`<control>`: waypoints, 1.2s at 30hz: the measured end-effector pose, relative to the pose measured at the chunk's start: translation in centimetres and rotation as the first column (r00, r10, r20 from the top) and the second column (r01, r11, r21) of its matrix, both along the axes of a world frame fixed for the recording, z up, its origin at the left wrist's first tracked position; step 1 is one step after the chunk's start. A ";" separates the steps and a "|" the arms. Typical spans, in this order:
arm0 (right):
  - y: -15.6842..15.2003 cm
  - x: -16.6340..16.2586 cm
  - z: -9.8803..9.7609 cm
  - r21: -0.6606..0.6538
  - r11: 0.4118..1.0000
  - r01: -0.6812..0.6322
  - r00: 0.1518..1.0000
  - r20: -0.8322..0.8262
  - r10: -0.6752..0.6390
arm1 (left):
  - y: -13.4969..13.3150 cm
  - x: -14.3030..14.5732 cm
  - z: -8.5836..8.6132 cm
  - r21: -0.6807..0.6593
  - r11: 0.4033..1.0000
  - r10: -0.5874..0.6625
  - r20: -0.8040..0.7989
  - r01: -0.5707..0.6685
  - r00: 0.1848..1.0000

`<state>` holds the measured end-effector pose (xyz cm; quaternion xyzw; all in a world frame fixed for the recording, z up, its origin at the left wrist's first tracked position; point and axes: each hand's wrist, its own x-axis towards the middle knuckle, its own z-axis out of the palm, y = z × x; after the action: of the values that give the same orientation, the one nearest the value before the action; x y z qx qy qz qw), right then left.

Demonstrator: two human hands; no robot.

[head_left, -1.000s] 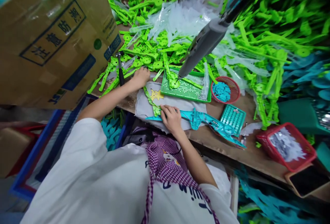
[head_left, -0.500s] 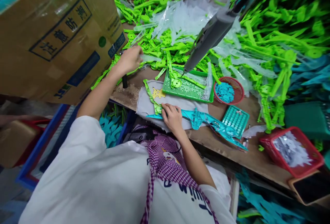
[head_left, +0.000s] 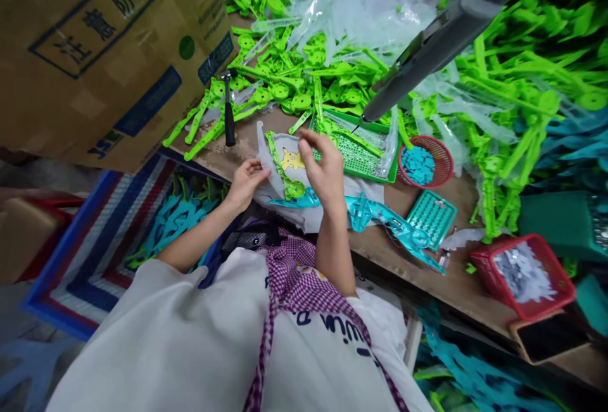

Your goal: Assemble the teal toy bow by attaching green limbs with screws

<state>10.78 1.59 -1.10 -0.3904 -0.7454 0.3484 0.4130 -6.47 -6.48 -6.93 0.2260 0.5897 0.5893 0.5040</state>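
Note:
My left hand [head_left: 247, 185] pinches a long, translucent whitish plastic piece [head_left: 268, 159], which stands up at the left edge of the grey cloth [head_left: 368, 189]. Beside it lies a lime-green curved plastic part [head_left: 281, 168] with wires at its lower end. My right hand [head_left: 325, 168] is raised above the cloth, thumb and fingers loosely curled and apart, with nothing visible in them. Below and to its right, a long teal bow-shaped plastic part [head_left: 363, 211] stretches along the table's front edge. My right hand and wrist cover some of it.
A green basket [head_left: 390, 174] holds green parts under a hanging electric screwdriver [head_left: 418, 64]. A hammer [head_left: 228, 111] lies left. A red round basket [head_left: 444, 168], teal tray [head_left: 434, 216] and red bin [head_left: 525, 311] stand right. Green parts [head_left: 304, 76] heap behind; a carton [head_left: 118, 51] stands left.
My left hand has come from the green heap towards me with the translucent piece, uncovering the hammer. My right hand has lifted off the teal part.

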 end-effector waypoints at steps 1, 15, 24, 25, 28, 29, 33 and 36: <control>0.6 -0.4 0.5 -0.003 1.000 -0.013 0.999 -0.040 0.013 | 0.0 0.2 0.0 -0.026 1.000 -0.010 0.034 0.011 0.999; -5.2 3.7 -8.1 -0.050 0.996 0.076 0.954 0.294 -0.058 | 0.7 0.1 -1.0 -0.146 0.989 -0.020 0.100 0.035 0.995; -5.4 3.1 -8.5 0.039 0.996 0.075 0.899 0.430 -0.085 | 1.3 -0.1 -2.0 -0.185 0.979 -0.108 -0.087 0.091 0.990; -5.4 3.1 -8.6 0.042 0.996 0.075 0.898 0.431 -0.085 | 1.4 -0.3 -2.1 -0.181 0.978 -0.125 -0.100 0.105 0.987; -5.5 3.0 -8.7 0.062 0.995 0.078 0.900 0.425 -0.097 | 1.5 -1.2 -2.2 -0.153 0.972 -0.197 -0.135 0.176 0.971; -5.5 3.0 -8.7 0.070 0.994 0.082 0.901 0.422 -0.104 | 1.6 -1.5 -2.1 -0.146 0.966 -0.233 -0.147 0.212 0.961; -5.4 2.8 -8.8 0.078 0.994 0.078 0.894 0.436 -0.105 | 2.2 -2.7 -1.8 -0.165 0.927 -0.371 -0.255 0.338 0.893; -5.3 2.8 -8.8 0.084 0.994 0.070 0.883 0.458 -0.101 | 2.5 -3.2 -1.5 -0.187 0.907 -0.422 -0.375 0.378 0.825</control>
<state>13.62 -3.71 -9.90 -0.4809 -0.8151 0.2026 0.2517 -9.68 -3.93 -8.40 0.4355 0.6509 0.3786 0.4933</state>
